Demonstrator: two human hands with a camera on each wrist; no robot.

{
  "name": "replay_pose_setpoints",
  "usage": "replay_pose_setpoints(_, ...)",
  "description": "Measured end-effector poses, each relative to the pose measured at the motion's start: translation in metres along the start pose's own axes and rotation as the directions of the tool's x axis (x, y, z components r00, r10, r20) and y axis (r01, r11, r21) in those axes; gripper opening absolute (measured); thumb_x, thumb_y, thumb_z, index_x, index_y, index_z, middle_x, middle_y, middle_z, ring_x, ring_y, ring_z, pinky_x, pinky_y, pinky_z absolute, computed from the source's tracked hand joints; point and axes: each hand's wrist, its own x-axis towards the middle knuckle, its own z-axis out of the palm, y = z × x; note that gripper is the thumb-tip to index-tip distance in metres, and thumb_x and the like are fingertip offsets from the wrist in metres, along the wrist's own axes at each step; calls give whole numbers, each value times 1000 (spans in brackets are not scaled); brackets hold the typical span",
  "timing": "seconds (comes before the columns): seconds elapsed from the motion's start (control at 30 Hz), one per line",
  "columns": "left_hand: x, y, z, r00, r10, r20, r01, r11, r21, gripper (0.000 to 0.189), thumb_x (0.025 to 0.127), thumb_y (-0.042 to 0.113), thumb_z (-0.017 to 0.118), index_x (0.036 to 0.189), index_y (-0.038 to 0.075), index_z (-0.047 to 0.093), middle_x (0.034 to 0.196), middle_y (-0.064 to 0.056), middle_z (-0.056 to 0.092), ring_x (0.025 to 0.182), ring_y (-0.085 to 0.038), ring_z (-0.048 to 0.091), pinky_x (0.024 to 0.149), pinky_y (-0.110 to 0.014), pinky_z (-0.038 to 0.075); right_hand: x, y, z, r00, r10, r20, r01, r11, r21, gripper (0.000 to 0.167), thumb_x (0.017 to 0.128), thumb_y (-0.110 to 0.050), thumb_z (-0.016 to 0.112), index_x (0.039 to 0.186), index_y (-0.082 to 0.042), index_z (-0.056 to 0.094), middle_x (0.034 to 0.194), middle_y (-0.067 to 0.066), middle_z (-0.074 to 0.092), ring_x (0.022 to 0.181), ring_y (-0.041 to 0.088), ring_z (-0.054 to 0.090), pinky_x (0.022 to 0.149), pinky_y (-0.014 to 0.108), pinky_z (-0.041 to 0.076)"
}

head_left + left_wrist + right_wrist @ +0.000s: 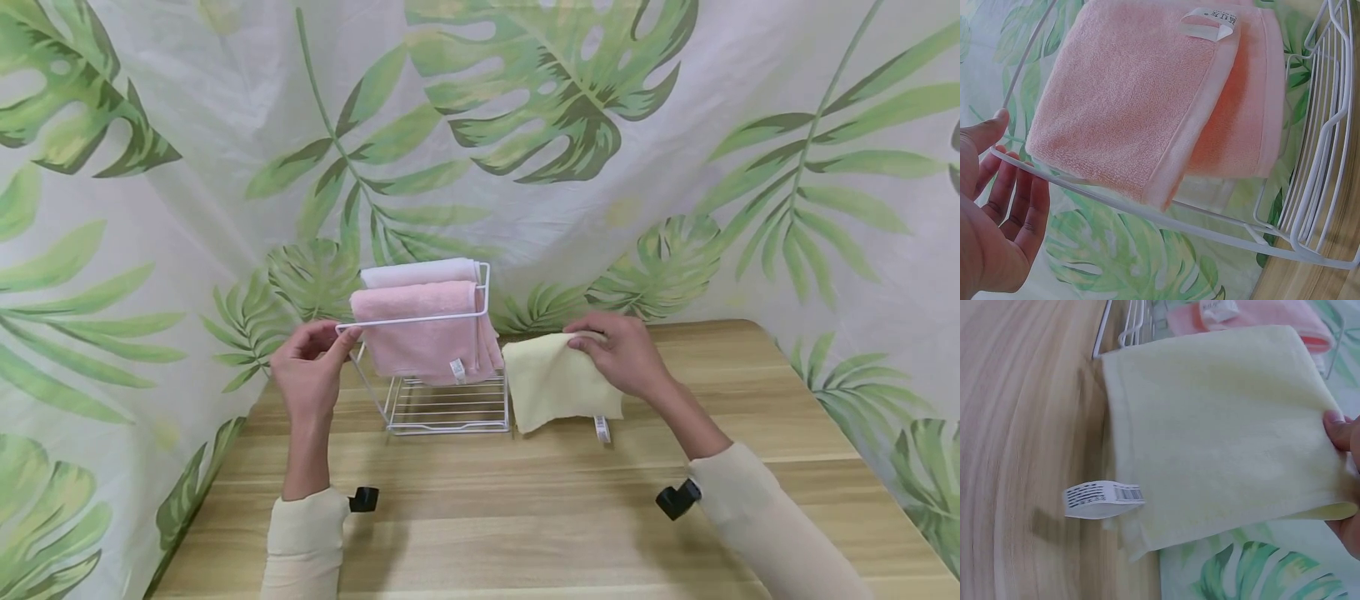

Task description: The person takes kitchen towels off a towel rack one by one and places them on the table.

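A white wire rack (448, 430) stands on the table, with a pink towel (420, 333) draped over one bar and a white towel (420, 273) over the bar behind it. My left hand (311, 367) pinches the front left corner of the rack's upper wire, thumb on one side and fingers on the other, as the left wrist view also shows. To the right of the rack, my right hand (618, 354) holds a folded pale yellow towel (558, 379) by its upper edge. The towel hangs down, its white label (1104, 495) sticking out at the lower edge.
The wood-grain table (510, 517) extends forward and to both sides of the rack. Behind it hangs a leaf-patterned cloth (570, 225). A black camera mount (365, 499) sits at the left cuff, another mount (678, 498) at the right.
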Motion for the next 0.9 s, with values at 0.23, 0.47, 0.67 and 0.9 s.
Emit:
replay_pose_setpoints(0.23,0,-1,0,1000,-10,1,10,1000,0,30,82,7,94,99,-10,77,75,6,73,60,-5,67,56,-18,62,-15,-20,-8,999,2,34,-2,1000,10,14,93,-8,83,107,-11,83,107,6,83,108,29,79,95,52,64)
replay_pose_setpoints(0.47,0,-1,-1,1000,5,4,-5,1000,5,29,83,8,94,98,-9,77,75,6,73,57,-7,67,55,-17,61,-28,-37,-13,995,48,93,-51,998,25,13,94,-11,83,107,-14,83,107,0,84,105,21,80,93,45,65)
replay_pose_setpoints(0.67,0,-1,-2,1000,2,3,-2,1000,5,28,83,7,94,99,-9,77,75,6,73,58,-8,67,55,-17,60,-37,-41,-12,986,84,143,-92,995,46,12,96,-13,81,108,-16,84,107,-1,83,104,20,79,92,44,64)
replay_pose_setpoints(0.9,-1,-1,-2,1000,6,11,-6,1000,27,28,84,10,93,100,-7,78,77,6,73,60,-11,68,56,-17,61,-48,-49,-12,982,90,165,-101,993,62,13,96,-13,82,108,-18,83,107,-3,83,106,18,78,93,42,64)
